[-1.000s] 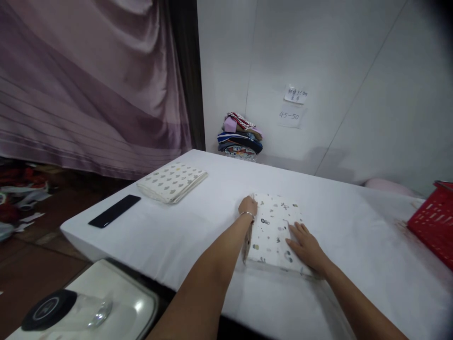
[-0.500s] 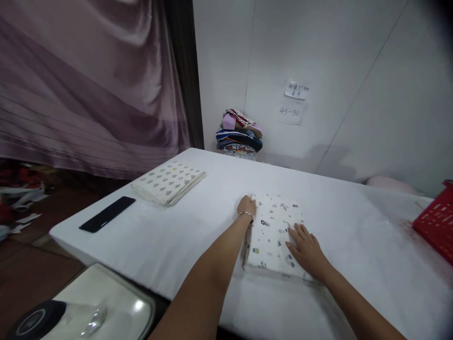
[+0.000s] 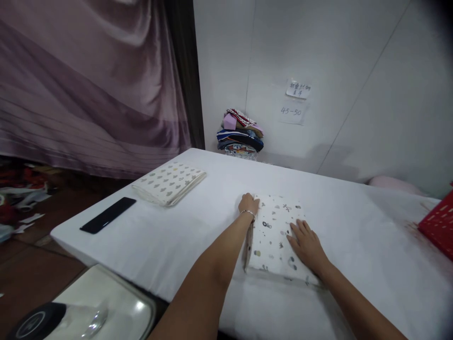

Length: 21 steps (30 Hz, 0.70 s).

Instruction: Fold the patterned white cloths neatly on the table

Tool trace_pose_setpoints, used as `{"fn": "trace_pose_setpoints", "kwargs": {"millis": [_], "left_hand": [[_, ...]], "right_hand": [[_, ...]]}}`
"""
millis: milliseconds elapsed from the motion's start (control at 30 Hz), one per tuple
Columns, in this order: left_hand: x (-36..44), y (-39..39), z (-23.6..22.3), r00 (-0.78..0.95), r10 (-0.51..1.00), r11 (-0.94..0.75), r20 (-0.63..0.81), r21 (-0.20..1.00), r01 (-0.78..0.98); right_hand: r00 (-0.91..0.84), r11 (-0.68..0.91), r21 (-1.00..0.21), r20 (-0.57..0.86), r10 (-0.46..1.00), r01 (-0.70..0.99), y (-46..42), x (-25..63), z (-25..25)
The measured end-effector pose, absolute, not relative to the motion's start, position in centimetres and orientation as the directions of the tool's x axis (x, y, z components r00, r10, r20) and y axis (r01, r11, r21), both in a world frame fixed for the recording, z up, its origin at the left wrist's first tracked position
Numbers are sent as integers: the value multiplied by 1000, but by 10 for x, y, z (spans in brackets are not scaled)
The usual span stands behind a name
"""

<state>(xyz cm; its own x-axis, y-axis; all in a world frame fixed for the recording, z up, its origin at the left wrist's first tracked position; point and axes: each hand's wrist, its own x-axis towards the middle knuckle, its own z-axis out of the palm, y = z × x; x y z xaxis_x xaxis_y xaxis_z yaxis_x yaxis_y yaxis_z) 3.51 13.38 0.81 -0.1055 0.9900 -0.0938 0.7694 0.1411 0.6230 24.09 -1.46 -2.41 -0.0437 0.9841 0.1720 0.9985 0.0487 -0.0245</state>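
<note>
A folded white cloth (image 3: pixel 271 241) with small grey, green and dark printed motifs lies on the white-covered table (image 3: pixel 205 236) in front of me. At its far left corner, my left hand (image 3: pixel 248 204) is closed on the edge, the thumb side against the cloth and the fingertips partly hidden. My right hand (image 3: pixel 307 245) rests flat on the cloth's right side with its fingers spread. Several layers show along the left edge of the fold.
Farther left lie another folded cloth (image 3: pixel 170 183) with grey printed shapes and a black phone-like slab (image 3: pixel 108 215). A red basket (image 3: pixel 440 224) stands at the right edge. Piled clothes (image 3: pixel 239 134) sit behind the table; a pale machine (image 3: pixel 106 302) is at lower left.
Both hands keep nearly the same places on the folded cloth. The whole view has shifted slightly, so the red basket shows less at the right edge.
</note>
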Motion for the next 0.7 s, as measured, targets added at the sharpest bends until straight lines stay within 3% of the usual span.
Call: {"fn": "trace_pose_setpoints", "kwargs": {"millis": [300,700], "left_hand": [[40,141,12,-95,987,157,-130,638,754],[35,138,4,-158,974,225,-161,627,746]], "right_hand": [[-80,83,-2,220,972,997,-17,240,-26],[-65,71,-44,124,990,997,-8,240,-14]]}}
